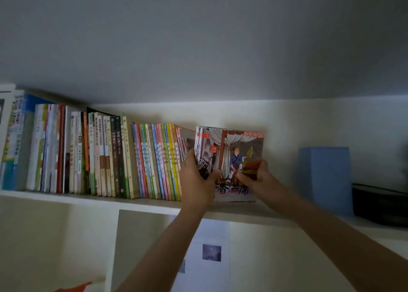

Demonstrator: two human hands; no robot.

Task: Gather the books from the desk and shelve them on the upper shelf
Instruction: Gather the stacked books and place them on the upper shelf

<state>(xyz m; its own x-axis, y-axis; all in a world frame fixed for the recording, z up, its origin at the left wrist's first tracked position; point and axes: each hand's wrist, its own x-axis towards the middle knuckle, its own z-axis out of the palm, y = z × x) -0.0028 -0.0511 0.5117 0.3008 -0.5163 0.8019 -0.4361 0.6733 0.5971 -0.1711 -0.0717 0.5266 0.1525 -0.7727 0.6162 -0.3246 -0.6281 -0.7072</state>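
Row of upright books (92, 154) filling upper shelf (66, 198) left of both hands, spines out. Left hand (197, 177) raised to shelf, fingers wrapped round spine side of thin picture-book stack (229, 159), thumb across lower front cover. Stack standing on shelf at right end of row, cover facing out, tilted slightly. Right hand (256, 174) pinching stack's lower right cover, fingers curled. Blue box (324, 179) well right of hands, dark object (379, 203) beyond it.

both arms raised, left hand (197, 177), right hand (256, 174) gripping
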